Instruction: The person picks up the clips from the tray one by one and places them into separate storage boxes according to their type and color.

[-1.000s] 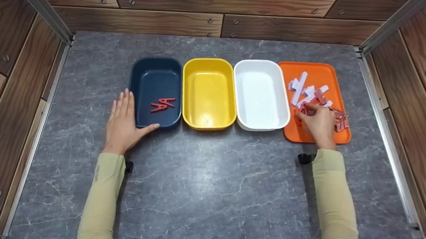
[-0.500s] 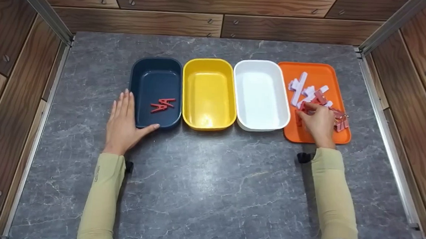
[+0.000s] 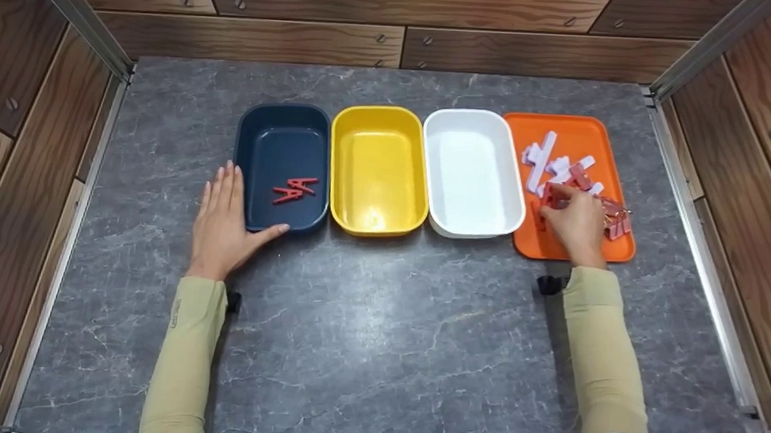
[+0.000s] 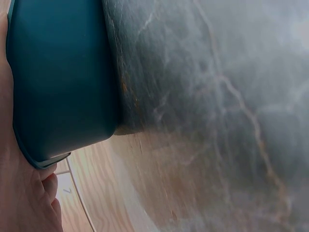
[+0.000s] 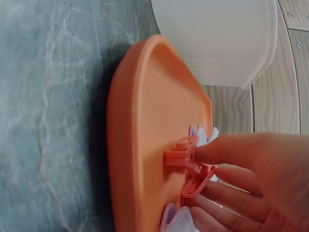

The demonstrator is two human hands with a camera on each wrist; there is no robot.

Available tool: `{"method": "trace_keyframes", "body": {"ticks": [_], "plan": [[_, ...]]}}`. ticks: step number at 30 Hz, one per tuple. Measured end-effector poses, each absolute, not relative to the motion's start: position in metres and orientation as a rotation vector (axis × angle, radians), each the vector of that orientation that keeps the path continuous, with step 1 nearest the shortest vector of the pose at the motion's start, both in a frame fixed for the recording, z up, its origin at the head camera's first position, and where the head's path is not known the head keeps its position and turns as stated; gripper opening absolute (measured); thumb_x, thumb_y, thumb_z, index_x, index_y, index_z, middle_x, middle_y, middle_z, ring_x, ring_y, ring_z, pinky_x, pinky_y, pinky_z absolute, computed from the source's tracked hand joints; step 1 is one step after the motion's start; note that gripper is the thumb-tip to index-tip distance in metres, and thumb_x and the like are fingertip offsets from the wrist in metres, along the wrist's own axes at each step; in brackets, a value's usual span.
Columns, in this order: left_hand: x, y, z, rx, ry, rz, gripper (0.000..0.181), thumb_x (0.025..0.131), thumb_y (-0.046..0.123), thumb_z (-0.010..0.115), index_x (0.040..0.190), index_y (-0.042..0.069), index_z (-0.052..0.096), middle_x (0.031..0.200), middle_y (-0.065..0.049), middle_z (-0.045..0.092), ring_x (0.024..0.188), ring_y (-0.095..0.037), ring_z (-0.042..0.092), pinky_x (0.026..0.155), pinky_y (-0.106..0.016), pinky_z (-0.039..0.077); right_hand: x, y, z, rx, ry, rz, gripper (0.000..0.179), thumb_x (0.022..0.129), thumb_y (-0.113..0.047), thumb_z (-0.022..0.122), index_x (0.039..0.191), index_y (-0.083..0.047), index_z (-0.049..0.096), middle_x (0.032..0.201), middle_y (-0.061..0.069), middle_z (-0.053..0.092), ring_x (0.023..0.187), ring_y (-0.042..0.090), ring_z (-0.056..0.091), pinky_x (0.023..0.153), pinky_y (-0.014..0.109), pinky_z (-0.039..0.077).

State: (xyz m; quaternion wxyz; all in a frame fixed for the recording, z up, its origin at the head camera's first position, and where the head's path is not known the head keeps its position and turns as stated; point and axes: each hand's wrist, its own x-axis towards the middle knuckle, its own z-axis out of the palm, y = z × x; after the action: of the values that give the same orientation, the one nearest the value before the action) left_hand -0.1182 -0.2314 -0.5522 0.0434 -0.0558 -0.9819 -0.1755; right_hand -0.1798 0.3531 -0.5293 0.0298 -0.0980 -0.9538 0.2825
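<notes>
Right hand (image 3: 578,223): fingers bent, reaching down over the tray (image 3: 565,128). Thumb and forefinger pinch a red peg (image 5: 177,158) at their tips, low over the tray; I cannot tell whether the peg touches it. A second red piece (image 5: 202,182) shows against the other fingers, just below the thumb; whether it is part of the same peg I cannot tell.

About this hand: purple clips (image 3: 544,156) lie beyond the fingertips, toward the far end of the tray. Reddish binder clips (image 3: 618,225) lie just right of the knuckles, partly hidden behind the hand. White bin (image 3: 473,168) stands immediately left of the tray, near the thumb side.

Left hand (image 3: 221,226): fingers straight, laid along the left outer wall of the blue bin (image 3: 282,150); thumb spread out to the bin's near edge. It touches the bin and steadies nothing else. Two red pegs (image 3: 291,192) lie on the bin floor, right of the fingers, one overlapping or touching the other. Yellow bin (image 3: 379,162) stands farther right of this hand, between blue and white. All rest on the grey table (image 3: 365,329).
</notes>
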Motion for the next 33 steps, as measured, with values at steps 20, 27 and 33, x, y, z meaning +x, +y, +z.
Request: {"method": "trace_keyframes", "body": {"ticks": [20, 27, 33], "plan": [[-0.118, -0.231, -0.553, -0.166, -3.001, -0.539, 0.132, 0.077, 0.089, 0.054, 0.162, 0.001, 0.004, 0.169, -0.013, -0.002, 0.155, -0.026, -0.003, 0.123, -0.036, -0.006, -0.18, 0.355, -0.53, -0.296, -2.873, 0.897, 0.04, 0.086, -0.004, 0.075, 0.125, 0.006, 0.07, 0.11, 0.025, 0.071, 0.102, 0.038, 0.068, 0.09, 0.052, 0.055], [-0.118, -0.231, -0.552, -0.175, -2.998, -0.532, 0.131, 0.078, 0.088, 0.054, 0.162, 0.001, 0.004, 0.169, -0.014, -0.001, 0.155, -0.025, -0.003, 0.123, -0.037, -0.006, -0.179, 0.355, -0.525, -0.268, -2.815, 0.92, 0.038, 0.086, -0.003, 0.075, 0.123, 0.006, 0.071, 0.11, 0.025, 0.072, 0.102, 0.037, 0.069, 0.09, 0.051, 0.056], [-0.118, -0.231, -0.552, -0.175, -2.998, -0.533, 0.131, 0.078, 0.088, 0.054, 0.162, 0.001, 0.004, 0.169, -0.015, 0.0, 0.154, -0.024, -0.004, 0.123, -0.037, -0.006, -0.178, 0.354, -0.519, -0.259, -2.772, 0.936, 0.04, 0.086, -0.004, 0.077, 0.125, 0.004, 0.071, 0.11, 0.023, 0.072, 0.101, 0.035, 0.07, 0.087, 0.05, 0.058]]}}
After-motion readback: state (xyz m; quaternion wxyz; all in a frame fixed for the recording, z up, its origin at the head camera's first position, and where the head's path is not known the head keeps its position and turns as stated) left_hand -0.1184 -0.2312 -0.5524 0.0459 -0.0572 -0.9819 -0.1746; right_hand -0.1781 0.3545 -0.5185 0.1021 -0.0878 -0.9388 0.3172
